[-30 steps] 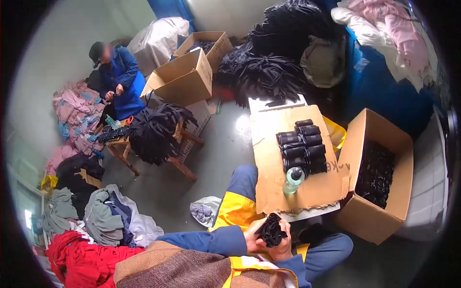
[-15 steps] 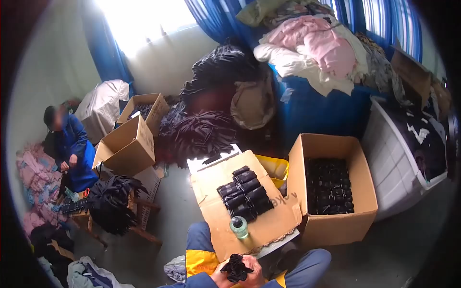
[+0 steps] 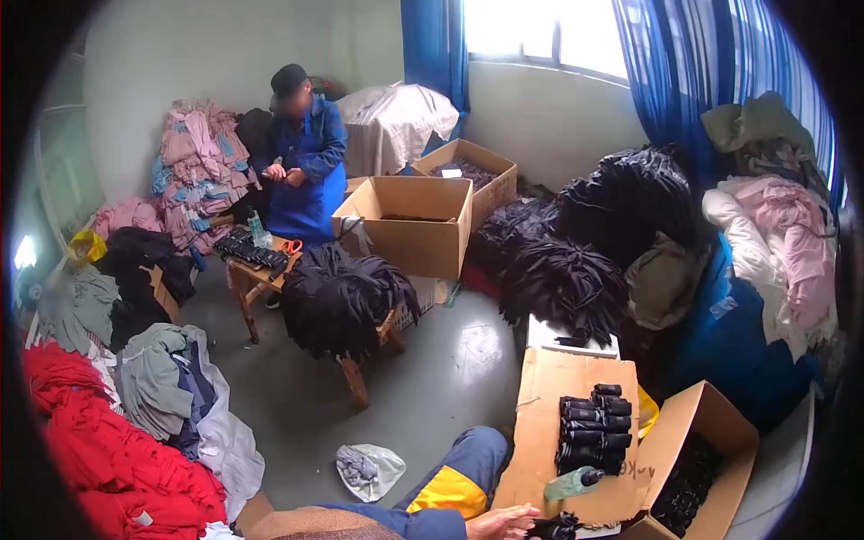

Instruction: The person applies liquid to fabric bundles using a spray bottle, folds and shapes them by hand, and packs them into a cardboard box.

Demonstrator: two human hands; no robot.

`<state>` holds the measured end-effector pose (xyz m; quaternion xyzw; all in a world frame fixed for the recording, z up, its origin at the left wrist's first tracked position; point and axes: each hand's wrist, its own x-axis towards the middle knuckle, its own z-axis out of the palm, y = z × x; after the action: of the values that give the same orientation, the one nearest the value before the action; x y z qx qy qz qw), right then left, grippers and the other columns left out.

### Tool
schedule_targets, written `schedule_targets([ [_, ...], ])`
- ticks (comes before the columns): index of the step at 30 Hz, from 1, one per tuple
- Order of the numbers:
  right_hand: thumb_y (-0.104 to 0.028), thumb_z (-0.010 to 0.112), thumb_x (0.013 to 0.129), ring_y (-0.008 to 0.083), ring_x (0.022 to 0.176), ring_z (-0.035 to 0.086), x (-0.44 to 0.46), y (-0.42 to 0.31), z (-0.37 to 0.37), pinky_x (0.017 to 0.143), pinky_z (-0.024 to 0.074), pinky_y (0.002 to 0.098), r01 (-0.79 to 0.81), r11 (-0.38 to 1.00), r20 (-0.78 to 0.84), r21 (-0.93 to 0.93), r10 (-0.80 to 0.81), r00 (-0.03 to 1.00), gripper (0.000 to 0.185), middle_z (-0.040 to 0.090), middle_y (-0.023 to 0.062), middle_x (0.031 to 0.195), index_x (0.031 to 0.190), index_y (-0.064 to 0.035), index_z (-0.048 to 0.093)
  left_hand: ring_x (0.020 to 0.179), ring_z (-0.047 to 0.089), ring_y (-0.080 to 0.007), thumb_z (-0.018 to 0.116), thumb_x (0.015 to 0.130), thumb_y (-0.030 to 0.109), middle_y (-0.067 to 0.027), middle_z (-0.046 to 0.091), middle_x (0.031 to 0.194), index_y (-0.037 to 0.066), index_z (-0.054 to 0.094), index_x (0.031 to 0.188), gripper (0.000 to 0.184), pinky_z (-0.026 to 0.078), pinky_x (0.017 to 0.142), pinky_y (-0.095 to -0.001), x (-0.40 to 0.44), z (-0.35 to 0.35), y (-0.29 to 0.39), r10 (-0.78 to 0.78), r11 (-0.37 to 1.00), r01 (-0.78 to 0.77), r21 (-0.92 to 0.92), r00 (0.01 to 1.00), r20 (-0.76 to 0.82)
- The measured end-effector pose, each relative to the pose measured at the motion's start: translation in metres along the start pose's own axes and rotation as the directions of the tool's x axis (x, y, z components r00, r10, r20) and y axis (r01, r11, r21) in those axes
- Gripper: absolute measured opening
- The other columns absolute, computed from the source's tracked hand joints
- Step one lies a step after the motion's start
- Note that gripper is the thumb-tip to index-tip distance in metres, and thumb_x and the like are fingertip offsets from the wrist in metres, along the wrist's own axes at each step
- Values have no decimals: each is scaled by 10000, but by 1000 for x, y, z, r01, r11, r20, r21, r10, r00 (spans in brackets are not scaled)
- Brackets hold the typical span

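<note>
My left hand (image 3: pixel 500 523) shows at the bottom edge, its fingers stretched out to the right. Just past its fingertips is a bundle of rolled black cloth (image 3: pixel 555 526), partly cut off by the frame; whether they touch is hard to tell. My right hand is out of view. Ahead, several black cloth rolls (image 3: pixel 594 427) lie in rows on a cardboard sheet (image 3: pixel 531 450). A clear bottle of pale green liquid (image 3: pixel 569 486), with a dark cap, stands on the sheet nearer to me.
An open carton (image 3: pixel 720 477) holding black rolls stands at right. Black strips (image 3: pixel 346 297) drape over a stool at centre left. Beyond it a person in blue (image 3: pixel 306 180) works beside an open box (image 3: pixel 405 225). Red clothes (image 3: pixel 126 450) are heaped at left; a plastic bag (image 3: pixel 371 472) lies on the floor.
My view has swung left, so the board and carton now sit farther right. Both hands held a black cloth bundle before; now the left hand has its fingers extended and the right has left view.
</note>
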<state>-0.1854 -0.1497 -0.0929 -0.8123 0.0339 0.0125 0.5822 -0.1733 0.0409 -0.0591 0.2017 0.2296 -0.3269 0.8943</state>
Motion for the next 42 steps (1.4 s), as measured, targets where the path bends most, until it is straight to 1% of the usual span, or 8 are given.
schedule_targets([
  [5,-289,716,762,255,924,638,12,-41,-20,850,499,413,456,691,40,-560,-527,849,490,647,123,1054,1156,-39,566,953,604,-150,539,931,426,-9,629,1016,135,570,1126,351,481,766,-296,-25,-8,24,171,979,-175,103,984,46],
  [7,-294,635,812,247,879,635,28,-47,-26,795,507,410,232,963,11,-138,-232,973,334,640,94,1048,1066,-84,584,765,609,-162,522,945,343,-49,623,870,101,561,1001,252,488,640,-295,-24,-27,43,204,949,-212,234,977,58],
  [8,-297,595,836,244,857,634,30,-46,-32,768,511,409,-132,806,83,576,103,991,265,637,79,1044,1021,-106,593,751,603,-169,518,947,327,-74,623,891,73,562,1025,269,490,624,-283,-13,-52,57,185,964,-214,159,966,180],
  [10,-287,612,833,216,842,639,29,-90,-45,745,524,363,-361,209,300,909,275,913,232,637,66,1005,978,-106,616,811,616,-162,501,961,315,-70,634,965,66,558,1122,302,498,669,-266,-35,-11,67,569,753,-518,405,822,-7],
  [12,-137,702,720,223,892,642,37,-81,-53,798,519,342,153,957,-33,246,-149,988,348,632,81,1026,1049,-62,616,846,608,-148,513,960,323,-62,617,990,46,552,1146,336,494,678,-272,-35,6,86,626,650,-532,542,780,15],
  [15,-29,743,636,262,945,640,54,-100,-62,830,516,326,505,794,31,-339,-527,849,444,625,109,1066,1067,-59,639,856,585,-128,509,967,288,-52,620,964,25,567,1130,315,464,727,-248,-26,56,105,707,493,-566,661,703,74],
  [26,-105,781,654,326,937,619,89,-100,-51,803,505,365,500,808,37,-312,-515,856,506,615,130,1033,1112,-41,574,804,596,-229,502,955,320,-136,631,850,7,581,1073,344,461,754,-345,86,139,107,599,-247,-506,826,590,541],
  [42,-60,711,637,310,946,590,110,-95,-32,787,502,419,386,793,66,-472,-405,912,357,554,105,1100,979,-41,608,969,590,-331,421,977,296,-211,613,1051,-8,581,1117,371,448,853,-382,93,126,100,668,-306,-290,907,613,422],
])
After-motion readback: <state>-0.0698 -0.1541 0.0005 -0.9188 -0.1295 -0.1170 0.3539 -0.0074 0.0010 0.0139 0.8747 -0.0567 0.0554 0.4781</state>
